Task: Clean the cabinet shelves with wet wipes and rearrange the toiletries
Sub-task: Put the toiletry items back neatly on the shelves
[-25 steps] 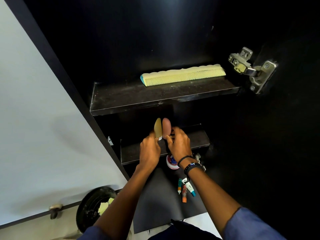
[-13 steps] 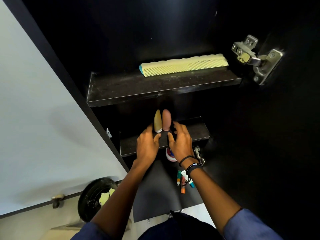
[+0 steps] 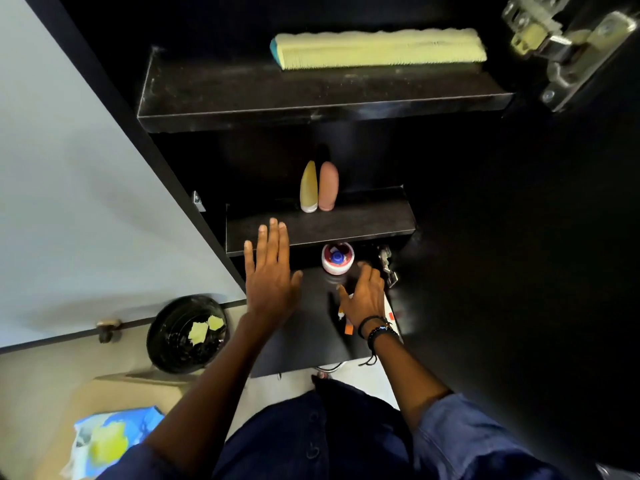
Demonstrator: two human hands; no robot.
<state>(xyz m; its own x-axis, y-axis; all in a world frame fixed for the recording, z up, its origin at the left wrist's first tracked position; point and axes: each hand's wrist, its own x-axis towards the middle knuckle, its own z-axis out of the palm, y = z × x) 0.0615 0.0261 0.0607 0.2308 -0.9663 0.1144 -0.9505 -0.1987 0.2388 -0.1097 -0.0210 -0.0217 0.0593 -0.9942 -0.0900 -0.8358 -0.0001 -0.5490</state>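
My right hand (image 3: 363, 299) is blurred and covers most of the tubes (image 3: 348, 330); I can't tell whether it grips one. The jar's (image 3: 337, 259) back is hidden under the shelf (image 3: 363, 223). The hinge (image 3: 568, 46) runs off the top edge, and my left sleeve (image 3: 156, 462) hides part of the wipes pack (image 3: 110, 441).

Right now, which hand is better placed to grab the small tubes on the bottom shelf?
Right. The right hand is directly over the small tubes; the left hand is open and flat, higher up at the middle shelf's front edge.
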